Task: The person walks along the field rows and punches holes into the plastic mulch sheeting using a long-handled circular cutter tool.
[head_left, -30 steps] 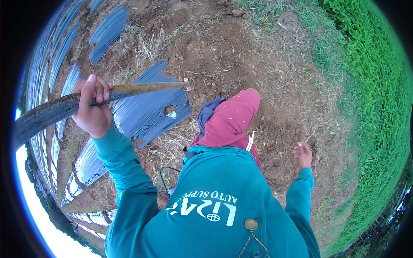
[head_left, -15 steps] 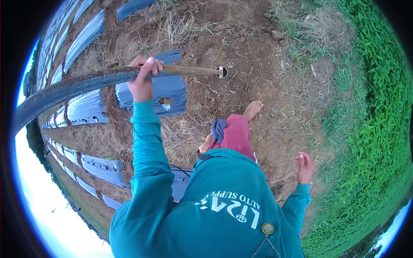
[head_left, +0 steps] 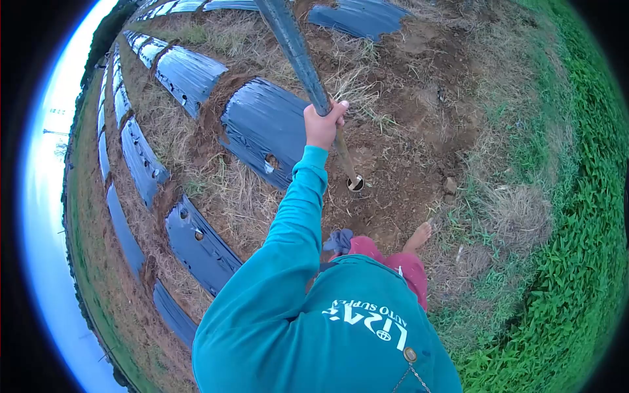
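My left hand (head_left: 322,124) is wrapped round a long pole (head_left: 298,56), dark and thick toward the top of the view and lighter, brownish below the hand. At the pole's lower end is a round metal ring-like piece (head_left: 355,184), over bare brown soil; whether it touches the ground I cannot tell. The sleeve of my left arm is teal. My right hand is out of view. Below the pole's end are my red trousers with a dark blue cloth (head_left: 339,241) at the side, and a bare foot (head_left: 418,236) on the soil.
Raised beds covered with dark plastic sheet (head_left: 265,124) run along the left, some with holes. Dry grass and brown soil lie between them. A small stone (head_left: 450,186) sits right of the pole's end. Thick green plants (head_left: 576,262) line the right side.
The pole has swung from nearly level to steep, its ringed end now lower in view. My right hand has left the view. The view has turned toward the beds.
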The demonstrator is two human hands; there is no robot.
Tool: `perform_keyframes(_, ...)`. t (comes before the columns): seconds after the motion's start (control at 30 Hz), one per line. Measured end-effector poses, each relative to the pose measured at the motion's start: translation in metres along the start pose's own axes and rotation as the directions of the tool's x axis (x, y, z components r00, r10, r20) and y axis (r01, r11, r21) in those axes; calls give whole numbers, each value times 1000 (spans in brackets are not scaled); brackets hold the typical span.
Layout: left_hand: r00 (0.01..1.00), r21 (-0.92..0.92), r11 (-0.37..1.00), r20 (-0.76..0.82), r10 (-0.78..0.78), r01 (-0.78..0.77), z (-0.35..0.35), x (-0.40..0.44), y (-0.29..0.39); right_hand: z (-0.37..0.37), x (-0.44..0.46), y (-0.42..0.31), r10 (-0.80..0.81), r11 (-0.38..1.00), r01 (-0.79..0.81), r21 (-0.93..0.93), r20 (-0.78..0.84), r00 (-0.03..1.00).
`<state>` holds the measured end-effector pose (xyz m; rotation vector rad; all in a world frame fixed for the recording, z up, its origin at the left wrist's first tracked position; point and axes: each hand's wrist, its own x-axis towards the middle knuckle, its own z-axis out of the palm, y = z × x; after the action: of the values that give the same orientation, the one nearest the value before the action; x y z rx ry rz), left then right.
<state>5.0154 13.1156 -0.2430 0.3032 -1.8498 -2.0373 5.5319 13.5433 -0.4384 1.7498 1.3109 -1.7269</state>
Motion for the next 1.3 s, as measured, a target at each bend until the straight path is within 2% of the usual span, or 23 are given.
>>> perform_keyframes(0.23, 979, -117, 992, -199, 30, -54, 50, -31, -4, -69, 94, -270, -352, 928, 346, -138, -23, 936)
perform_keyframes(0.3, 955, 86, 993, -279, 105, -84, 58, -35, -2, -67, 128, -351, -455, 875, 442, -198, -24, 890)
perform_keyframes(0.37, 908, 214, 975, -393, 147, -65, 76, -38, 9, -43, 135, -433, -552, 784, 514, -347, -13, 834)
perform_keyframes(0.4, 908, 165, 985, -401, 118, -55, 81, -45, 11, -28, 130, -474, -610, 735, 592, -331, 59, 790)
perform_keyframes(0.47, 902, 69, 993, -416, 116, -96, 88, -33, 18, 30, 123, -556, -696, 652, 714, -256, 173, 697)
perform_keyframes(0.53, 897, 50, 992, -424, 126, -115, 91, -19, 14, 110, 81, -629, -747, 520, 816, -253, 329, 578)
perform_keyframes(0.57, 898, 41, 994, -427, 109, -101, 95, -21, 11, 151, 59, -657, -785, 412, 886, -214, 409, 465)
perform_keyframes(0.67, 873, 37, 998, -484, 60, -49, 99, -2, 3, 274, -16, -710, -737, 328, 944, -43, 614, 284)
perform_keyframes(0.73, 848, 40, 999, -528, 42, -24, 104, 17, -3, 346, -65, -727, -643, 306, 951, 41, 746, 175)
perform_keyframes(0.83, 834, 45, 999, -552, 6, 22, 107, 62, -13, 442, -123, -752, -441, 476, 853, 215, 897, 20)
perform_keyframes(0.87, 831, 32, 999, -556, -6, 29, 112, 82, -15, 470, -143, -759, -358, 542, 798, 263, 931, -63)
perform_keyframes(0.9, 825, 76, 994, -564, -24, 81, 110, 99, -20, 497, -162, -770, -210, 643, 711, 284, 958, -193)
perform_keyframes(0.93, 822, 113, 986, -568, -40, 126, 106, 121, -30, 528, -179, -784, -75, 733, 621, 279, 939, -334)
perform_keyframes(1.0, 793, 137, 972, -605, -69, 189, 92, 183, -40, 599, -207, -818, 266, 784, 602, 151, 794, -546)
perform_keyframes(1.07, 728, 85, 962, -671, -138, 261, 91, 228, -47, 655, -223, -843, 414, 815, 579, -4, 704, -578)
perform_keyframes(1.13, 692, 74, 956, -706, -152, 285, 80, 256, -41, 704, -224, -859, 388, 884, 468, -4, 567, -727)
perform_keyframes(1.23, 604, 117, 939, -790, -110, 324, 78, 295, 7, 763, -261, -880, 403, 915, 326, -238, 597, -694)
perform_keyframes(1.27, 578, 144, 934, -812, -77, 327, 79, 303, 29, 768, -264, -867, 282, 957, 162, -242, 633, -721)
perform_keyframes(1.3, 554, 184, 932, -832, -21, 312, 77, 316, 52, 777, -273, -862, 234, 965, 94, -244, 648, -725)
